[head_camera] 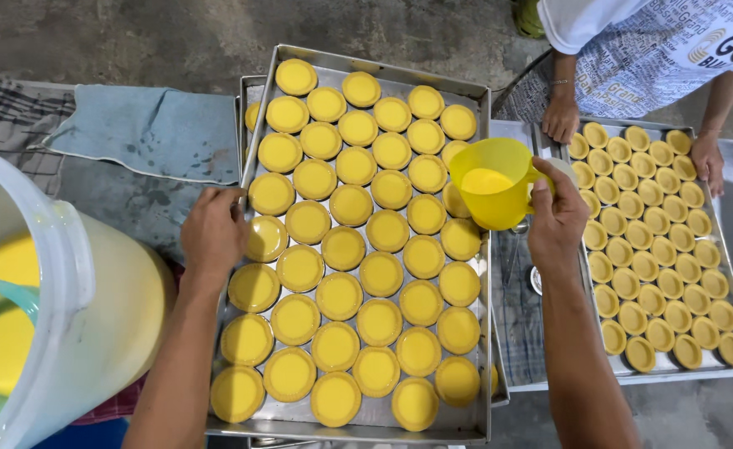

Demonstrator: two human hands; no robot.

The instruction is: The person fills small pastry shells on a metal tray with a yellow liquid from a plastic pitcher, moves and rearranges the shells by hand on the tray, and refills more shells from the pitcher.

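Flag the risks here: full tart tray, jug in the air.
1. The right hand holds the yellow jug, still holding liquid, over the edge of the tray of filled tart shells; a tilt could spill onto the full shells.
2. The left hand grips the tray's left rim; a jolt could slosh the brimming custard.
3. That tray sits stacked on another, so it may slide.

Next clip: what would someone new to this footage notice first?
The big metal tray in the centre, packed with tart shells full of yellow custard. The right hand holds a yellow jug of the same liquid over the tray's right edge, while the left hand grips its left rim. At far right, another person's hands rest on a second tray of shells.
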